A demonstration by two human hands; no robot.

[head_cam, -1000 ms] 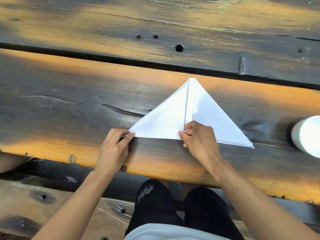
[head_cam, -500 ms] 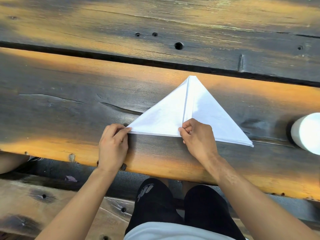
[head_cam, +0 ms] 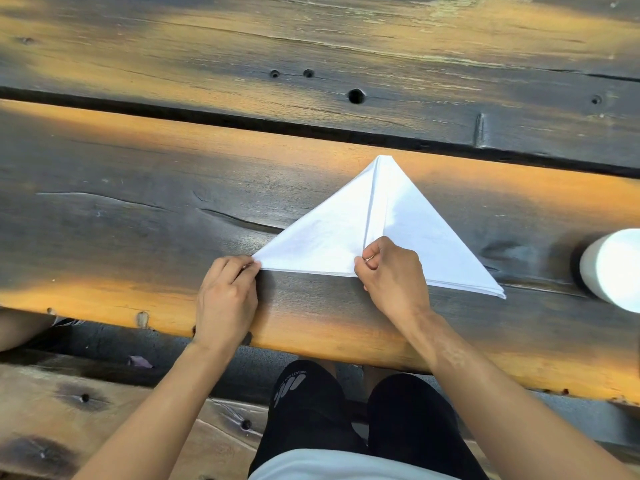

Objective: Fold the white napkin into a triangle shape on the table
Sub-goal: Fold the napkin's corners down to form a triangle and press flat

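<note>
- Head view looks down on a dark, scorched-looking wooden plank table point(head_cam: 138, 220), where the white cloth napkin point(head_cam: 329, 237) lies flat as a triangle, apex pointing away from the person, long edge nearest them
- A raised seam runs from the apex down to the middle of the long edge, so two flaps appear to meet there
- Left hand point(head_cam: 227, 299) pinches the napkin's left corner between thumb and fingertips, probably to pin that point and stop the layers sliding
- Right hand point(head_cam: 391, 275) grips the near edge at the foot of the seam, thumb and curled fingers nipping the cloth, likely to line up the stacked layers
- Right corner of the napkin lies free, its layers slightly fanned
- White cylindrical object point(head_cam: 613, 268) stands near that corner, clear of the cloth
- Judging by the shape, the fold looks nearly complete
</note>
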